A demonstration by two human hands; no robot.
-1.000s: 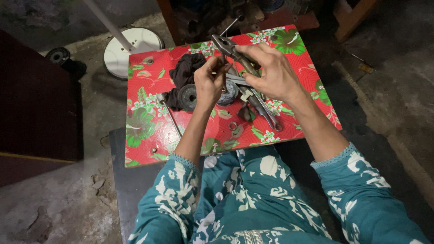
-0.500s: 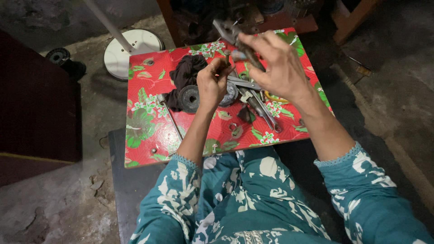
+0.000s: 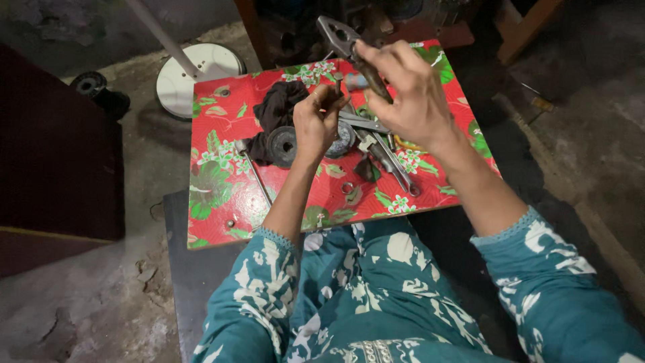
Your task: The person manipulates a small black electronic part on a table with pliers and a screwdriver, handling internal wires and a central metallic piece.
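From the head camera, we see our right hand [image 3: 410, 94] raised above the red flowered table [image 3: 222, 202], fingers clenched around a flat metal bracket [image 3: 344, 42] with holes in its end. Our left hand [image 3: 316, 121] sits lower, fingertips pinched on a small dark part [image 3: 338, 84] just under the bracket; what the part is we cannot tell.

To do this step well, we judge that the right hand should hold the bracket steady while the left works at it with small, careful movements, both kept over the table so anything dropped lands there.

The bracket's long axis runs from our right palm up and to the left, away from our body, its holed end pointing toward the far edge of the table.

Below the hands lie loose metal tools [image 3: 383, 151], a dark round disc [image 3: 285, 145] and a black cloth [image 3: 275, 107].
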